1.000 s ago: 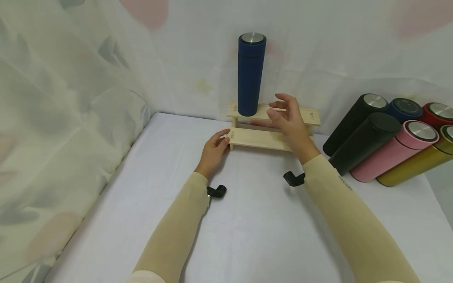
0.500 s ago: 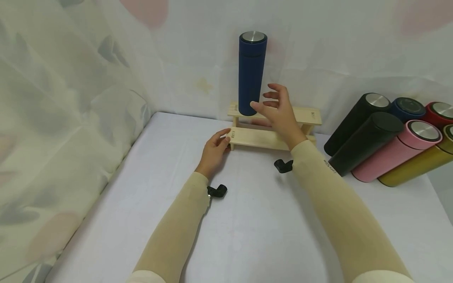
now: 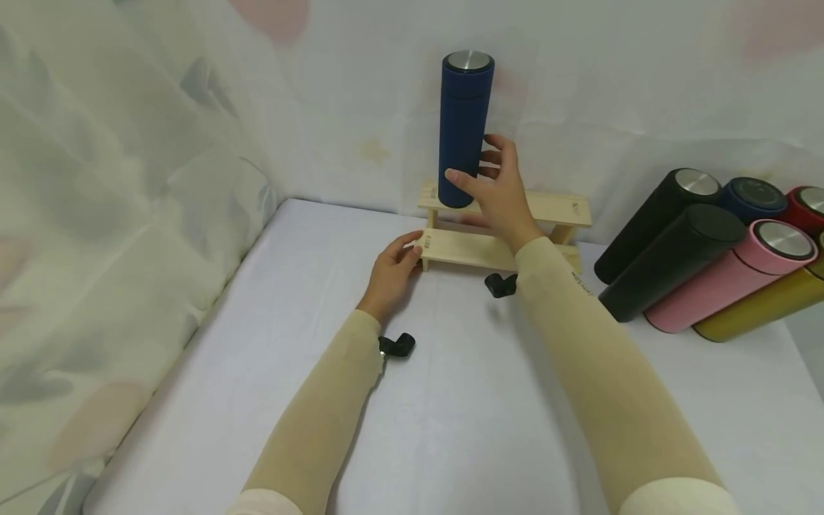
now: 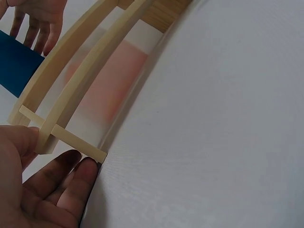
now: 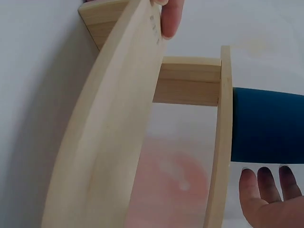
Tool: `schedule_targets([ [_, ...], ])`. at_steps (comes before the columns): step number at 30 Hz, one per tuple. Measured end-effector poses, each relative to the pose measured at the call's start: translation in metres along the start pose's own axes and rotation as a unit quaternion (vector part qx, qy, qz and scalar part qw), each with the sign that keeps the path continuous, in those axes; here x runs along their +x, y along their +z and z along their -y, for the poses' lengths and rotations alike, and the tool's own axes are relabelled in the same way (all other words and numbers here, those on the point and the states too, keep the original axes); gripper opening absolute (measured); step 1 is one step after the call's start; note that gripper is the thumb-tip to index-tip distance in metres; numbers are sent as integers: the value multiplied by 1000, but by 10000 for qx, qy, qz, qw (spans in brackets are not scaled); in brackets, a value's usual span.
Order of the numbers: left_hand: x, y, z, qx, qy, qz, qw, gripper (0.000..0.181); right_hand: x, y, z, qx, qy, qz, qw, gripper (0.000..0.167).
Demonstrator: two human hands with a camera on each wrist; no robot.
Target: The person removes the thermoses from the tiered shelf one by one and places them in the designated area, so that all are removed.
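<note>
A dark blue vacuum flask (image 3: 465,129) with a steel-topped lid stands upright on the upper tier, near the left end of a two-tier wooden stand (image 3: 470,247). My left hand (image 3: 389,280) pinches the left end of the lower tier; the left wrist view has the thumb at the board (image 4: 71,107) and the fingertips against the leg below. Around the flask's lower right side is my right hand (image 3: 498,187), its thumb in front and its fingers loosely bent. In the right wrist view a narrow gap separates those fingertips (image 5: 266,178) from the blue flask (image 5: 268,126).
Several more flasks lean together on the right of the white-covered table (image 3: 450,400): two black ones (image 3: 669,265), a pink one (image 3: 727,279), a yellow-green one (image 3: 759,304), with blue and red ones behind. A patterned curtain (image 3: 116,236) hangs along the left side.
My right hand has moved left and away from me, from beside the stand's upper tier to around the blue flask. The left hand keeps its place at the stand's end.
</note>
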State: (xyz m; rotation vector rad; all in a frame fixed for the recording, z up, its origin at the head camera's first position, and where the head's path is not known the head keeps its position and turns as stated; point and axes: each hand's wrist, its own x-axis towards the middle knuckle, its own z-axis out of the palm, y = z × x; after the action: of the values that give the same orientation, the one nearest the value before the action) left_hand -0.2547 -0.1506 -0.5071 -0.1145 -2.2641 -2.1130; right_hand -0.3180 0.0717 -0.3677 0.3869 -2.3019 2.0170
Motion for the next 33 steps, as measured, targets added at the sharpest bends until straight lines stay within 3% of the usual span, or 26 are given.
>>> schedule_targets([
  [10, 0, 0, -4, -75, 42, -6, 10000, 39, 13, 4, 2, 103, -100, -116, 9998, 96],
  [20, -1, 3, -6, 92, 32, -7, 10000, 39, 17, 9, 4, -277, -84, -380, 9989, 96],
  [33, -2, 7, -6, 9, -59, 61, 10000, 39, -4, 2, 3, -482, -100, -457, 9977, 93],
])
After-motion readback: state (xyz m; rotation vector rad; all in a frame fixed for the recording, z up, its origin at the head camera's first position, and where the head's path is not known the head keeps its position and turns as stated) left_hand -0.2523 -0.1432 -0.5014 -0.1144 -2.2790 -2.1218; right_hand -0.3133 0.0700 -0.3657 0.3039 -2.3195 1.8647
